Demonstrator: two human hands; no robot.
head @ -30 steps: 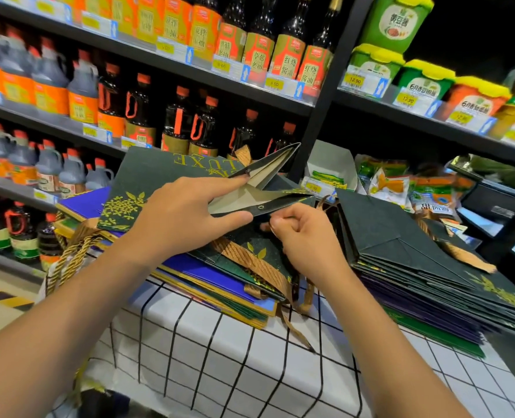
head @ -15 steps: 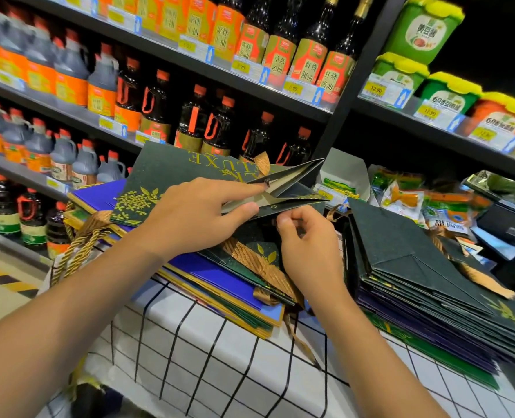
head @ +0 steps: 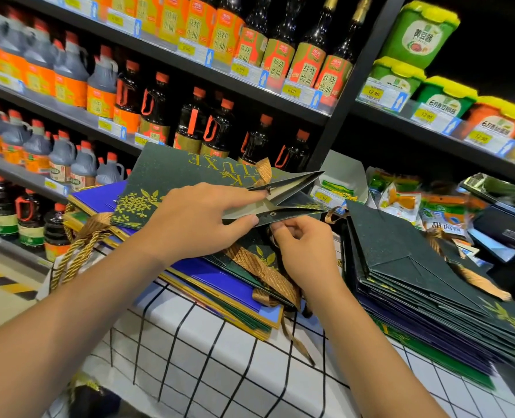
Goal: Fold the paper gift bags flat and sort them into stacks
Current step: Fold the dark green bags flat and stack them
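The counter (head: 220,372), covered in a white cloth with a black grid, carries two piles. On its left part lies a mixed pile (head: 220,285) of blue and dark green bags with gold ribbon handles; on its right part lies the flat stack (head: 416,285) of dark green and purple bags.

The dark green bag (head: 171,179) in hand rests on top of the mixed pile, its mouth end pointing right and not yet closed: the side gusset stands open in a V.

The left hand (head: 196,218) grips that mouth end, index finger laid along the upper panel and thumb under the lower flap. The right hand (head: 304,251), just below the eyelet, has its fingers (head: 283,229) curled as if pinching the lower edge or a ribbon; which one cannot be told.

Recommended procedure:
1. Keep the left hand as the anchor on the upper panel.
2. Push the gusset crease inward along its existing fold before pressing down.
3. Tuck the ribbon handle (head: 262,173) inside, so that it does not make a lump.
4. Press flat, then transfer to the flat stack.

Behind, store shelves (head: 189,70) hold sauce bottles.
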